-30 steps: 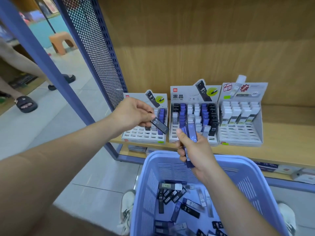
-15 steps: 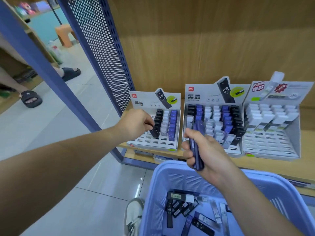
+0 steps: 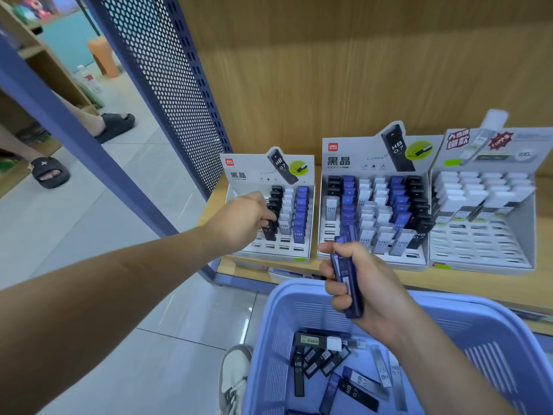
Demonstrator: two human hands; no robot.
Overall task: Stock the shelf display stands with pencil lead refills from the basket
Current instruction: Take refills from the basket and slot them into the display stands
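Lavender slatted basket (image 3: 276, 339), blue perforated panel (image 3: 167, 85), wood-grain backboard (image 3: 329, 70), white display stands (image 3: 353, 149)

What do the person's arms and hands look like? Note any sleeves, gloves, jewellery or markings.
The left forearm and right forearm are bare, with no sleeve in view. The left hand and right hand wear no gloves, and no watch, bracelet or ring shows.

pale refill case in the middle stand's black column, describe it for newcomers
On the wooden shelf find the middle white cardboard display stand. Its leftmost column holds black cases; in front stands a pale grey case marked HB 0.7, that column's only pale one.
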